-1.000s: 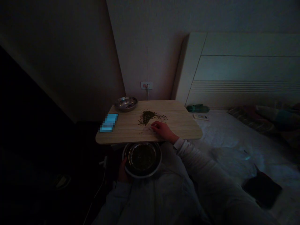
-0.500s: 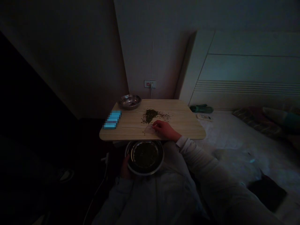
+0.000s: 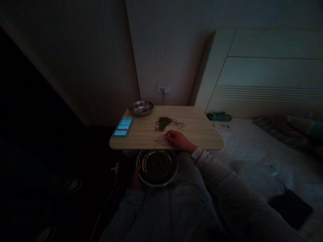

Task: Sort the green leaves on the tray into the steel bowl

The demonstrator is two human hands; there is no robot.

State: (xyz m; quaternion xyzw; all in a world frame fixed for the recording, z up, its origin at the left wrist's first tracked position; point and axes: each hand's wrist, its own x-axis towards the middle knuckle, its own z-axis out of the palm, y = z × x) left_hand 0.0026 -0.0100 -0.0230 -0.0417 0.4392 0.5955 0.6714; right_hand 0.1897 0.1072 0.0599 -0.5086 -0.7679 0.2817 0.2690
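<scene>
My left hand (image 3: 136, 178) grips the left rim of a round metal bowl (image 3: 157, 185), held just below the table's front edge. Dark green contents, hard to make out in the dim light, lie in that bowl. Over the front of the table, my right hand (image 3: 180, 140) pinches a thin, see-through plastic piece (image 3: 161, 139), flat against the wood; its exact kind is unclear. Just beyond the fingers lies a heap of small green beans (image 3: 163, 122), with loose ones scattered to its right. A couple of single beans sit near the front edge.
The small wooden table (image 3: 199, 134) also bears a second metal bowl (image 3: 141, 109) at back left and a pixelated blue phone-like object (image 3: 123, 127). On the bed to the right are a green bottle (image 3: 219, 116) and a remote control (image 3: 222, 126). A white cable (image 3: 106, 201) runs along the floor.
The whole view has shifted slightly. At the front edge, one or two stray beans lie nearer the rim, in front of the plastic piece. Both hands keep their grips.
</scene>
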